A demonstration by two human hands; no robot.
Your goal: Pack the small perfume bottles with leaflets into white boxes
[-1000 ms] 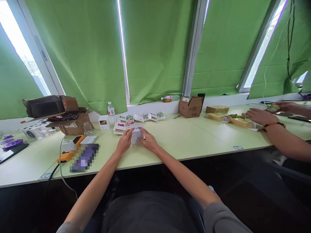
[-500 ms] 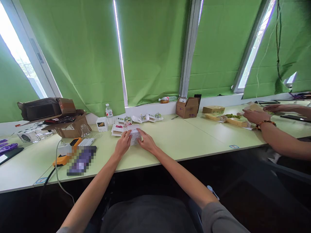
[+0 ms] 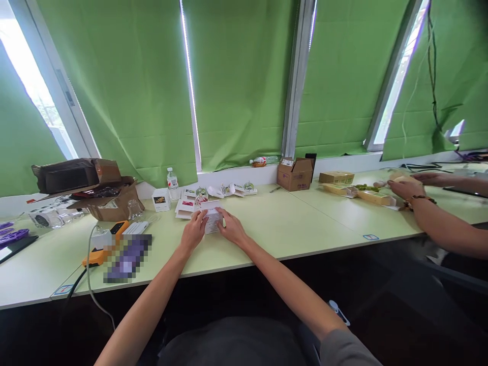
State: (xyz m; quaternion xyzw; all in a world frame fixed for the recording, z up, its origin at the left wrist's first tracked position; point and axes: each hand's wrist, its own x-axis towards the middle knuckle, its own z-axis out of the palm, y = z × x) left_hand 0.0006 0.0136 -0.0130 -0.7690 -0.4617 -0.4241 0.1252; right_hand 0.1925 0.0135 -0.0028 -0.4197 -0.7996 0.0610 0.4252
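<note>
A small white box (image 3: 212,219) stands on the pale green table (image 3: 290,223) in front of me. My left hand (image 3: 193,232) grips its left side and my right hand (image 3: 231,230) grips its right side, fingers curled round it. The box's top flap looks raised. Just behind it lie several white cards and small packets (image 3: 185,204).
Brown cardboard boxes (image 3: 110,198) pile up at the left, a water bottle (image 3: 173,180) and another open box (image 3: 295,173) stand by the window. An orange device with a cable (image 3: 95,251) lies left of me. Another person's hands (image 3: 407,187) work on yellow boxes at the right.
My hands stay on the white box in nearly the same place. The view has tilted slightly. The other person's hands have shifted a little over the yellow boxes.
</note>
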